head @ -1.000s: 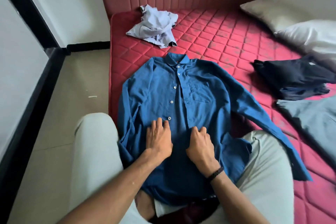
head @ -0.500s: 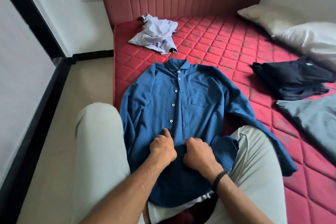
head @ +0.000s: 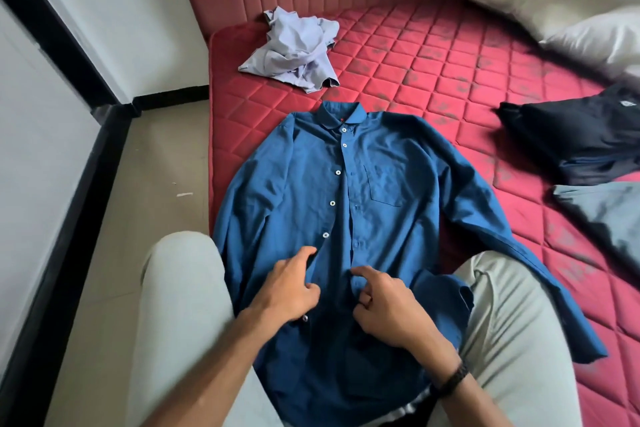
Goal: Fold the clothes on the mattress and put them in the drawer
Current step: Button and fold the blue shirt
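Blue button-front cotton shirt (head: 346,204) spread face-up on red quilted mattress (head: 433,73), collar at 12 o'clock, for folding | left hand (head: 287,288) fingers loosely curled, holding nothing | right hand (head: 388,308) likewise, at placket.

Deep blue shirt (head: 346,191) with white buttons, diamond-quilted red mattress (head: 433,73), crumpled pale lilac garment (head: 294,48).

I count four garments on one mattress (head: 433,87): blue shirt (head: 311,191), crumpled lilac one (head: 294,48) far left, dark one (head: 581,139) right, grey one (head: 609,215) right. Two pillows (head: 540,7) far right. Two hands.
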`<control>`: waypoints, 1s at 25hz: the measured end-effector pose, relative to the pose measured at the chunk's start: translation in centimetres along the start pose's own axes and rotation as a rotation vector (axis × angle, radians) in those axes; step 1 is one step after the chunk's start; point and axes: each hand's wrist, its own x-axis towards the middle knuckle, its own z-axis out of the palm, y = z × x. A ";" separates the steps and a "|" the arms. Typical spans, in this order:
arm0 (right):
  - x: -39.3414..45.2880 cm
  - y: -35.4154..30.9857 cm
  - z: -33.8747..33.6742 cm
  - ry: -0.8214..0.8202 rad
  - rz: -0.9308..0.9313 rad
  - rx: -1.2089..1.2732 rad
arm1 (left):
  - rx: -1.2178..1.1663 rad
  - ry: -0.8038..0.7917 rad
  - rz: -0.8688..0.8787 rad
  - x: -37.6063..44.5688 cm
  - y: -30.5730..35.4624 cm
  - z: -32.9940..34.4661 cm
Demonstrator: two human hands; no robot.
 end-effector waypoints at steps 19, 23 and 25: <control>18.0 -2.1 -7.4 0.272 -0.007 0.040 | 0.042 0.092 0.301 19.9 4.0 -5.2; 23.9 -0.3 -5.6 0.397 0.025 -0.081 | 0.050 0.177 0.343 23.9 3.7 -2.2; 24.3 0.0 -4.8 0.381 0.032 -0.210 | -0.080 0.215 0.354 24.6 2.7 -1.5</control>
